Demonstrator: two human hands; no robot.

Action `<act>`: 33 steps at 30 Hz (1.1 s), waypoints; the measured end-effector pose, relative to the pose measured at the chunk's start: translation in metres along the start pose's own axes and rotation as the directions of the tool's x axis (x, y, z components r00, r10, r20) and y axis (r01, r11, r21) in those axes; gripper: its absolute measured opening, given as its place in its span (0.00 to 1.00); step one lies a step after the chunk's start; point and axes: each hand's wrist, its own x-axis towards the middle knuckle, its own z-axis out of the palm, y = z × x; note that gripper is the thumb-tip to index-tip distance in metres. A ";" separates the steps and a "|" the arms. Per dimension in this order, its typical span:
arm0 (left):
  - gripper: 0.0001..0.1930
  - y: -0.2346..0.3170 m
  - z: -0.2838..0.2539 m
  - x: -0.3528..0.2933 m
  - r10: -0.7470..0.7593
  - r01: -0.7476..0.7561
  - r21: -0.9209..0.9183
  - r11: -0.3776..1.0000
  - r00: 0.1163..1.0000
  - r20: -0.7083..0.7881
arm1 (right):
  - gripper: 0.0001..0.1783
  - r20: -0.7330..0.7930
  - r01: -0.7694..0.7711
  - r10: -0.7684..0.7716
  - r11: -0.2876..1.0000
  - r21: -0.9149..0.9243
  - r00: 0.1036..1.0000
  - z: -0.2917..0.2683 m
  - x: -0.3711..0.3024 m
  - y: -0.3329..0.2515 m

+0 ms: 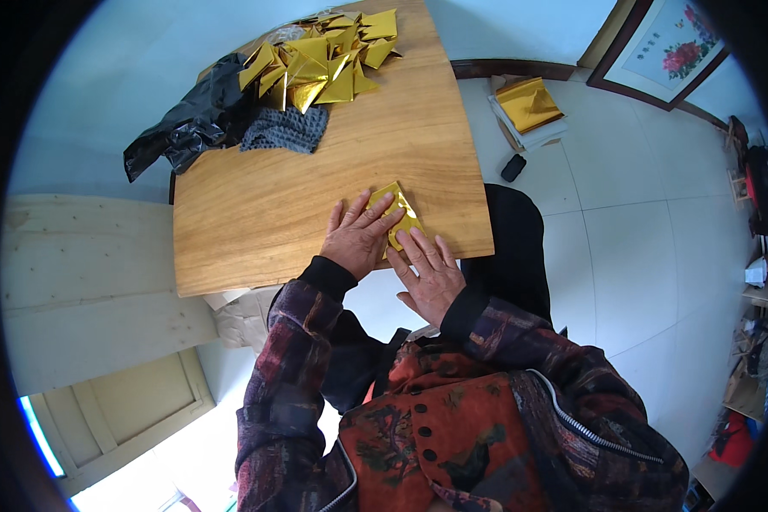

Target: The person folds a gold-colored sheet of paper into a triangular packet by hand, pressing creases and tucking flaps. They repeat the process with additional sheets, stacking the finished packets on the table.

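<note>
A small sheet of gold foil paper (390,189), apparently folded, lies flat near the front edge of the wooden table (230,213). My left hand (360,236) rests palm down with its fingers spread over the paper's left and middle part. From the lower right, my right hand (429,277) reaches over the table edge, fingers stretched out and their tips on the paper's lower part. Neither hand grips anything. Much of the paper is hidden under my fingers.
Folded gold paper pieces (324,64) are heaped at the table's far end, beside a black plastic bag (198,111) and a grey textured cloth (286,130). On the floor to the right, a stack of gold sheets (529,104) lies near a small black object (513,168) and a framed flower picture (657,51).
</note>
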 end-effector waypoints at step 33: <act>0.27 0.071 0.006 -0.055 -0.190 0.187 -0.077 0.979 0.981 -0.034 | 0.17 0.292 -0.381 0.492 0.090 0.920 0.820 0.002 -0.010 0.018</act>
